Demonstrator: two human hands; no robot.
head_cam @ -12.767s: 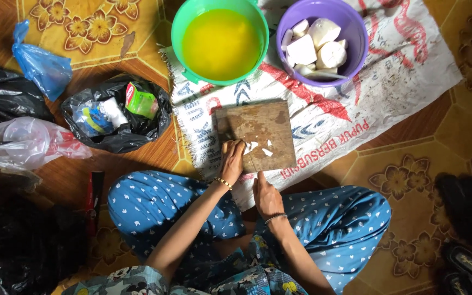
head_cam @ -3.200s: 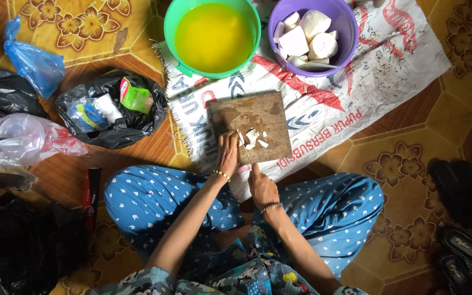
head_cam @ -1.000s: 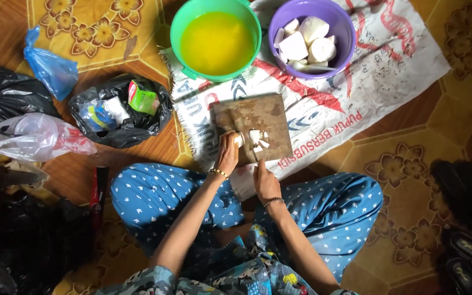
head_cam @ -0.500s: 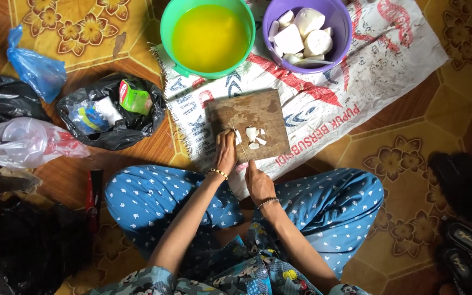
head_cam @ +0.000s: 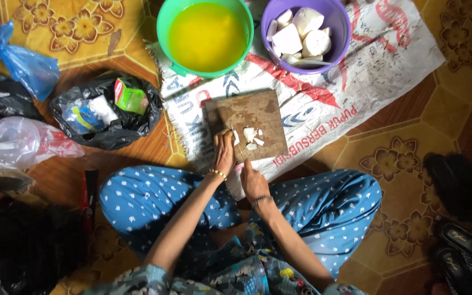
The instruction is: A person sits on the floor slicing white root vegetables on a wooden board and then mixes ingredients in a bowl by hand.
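A brown wooden cutting board [head_cam: 252, 112] lies on a white woven sack [head_cam: 356, 93] in front of my crossed legs. Several small white cut pieces [head_cam: 251, 137] sit near the board's near edge. My left hand [head_cam: 224, 153] rests on the board's near left part, fingers pressed on something white that I cannot make out. My right hand [head_cam: 254, 183] is closed on a knife [head_cam: 238, 146] whose thin blade points onto the board between my left hand and the cut pieces.
A green bowl of yellow liquid [head_cam: 206, 34] and a purple bowl of white chunks [head_cam: 305, 33] stand beyond the board. A black bag of packets [head_cam: 105, 112], a blue bag [head_cam: 28, 65] and a clear bag [head_cam: 20, 145] lie left. Dark shoes [head_cam: 460, 246] sit right.
Over the earlier frames the white pieces on the board shifted and gathered by the near edge. In the last second both hands stay at the board's near edge with only slight movement.
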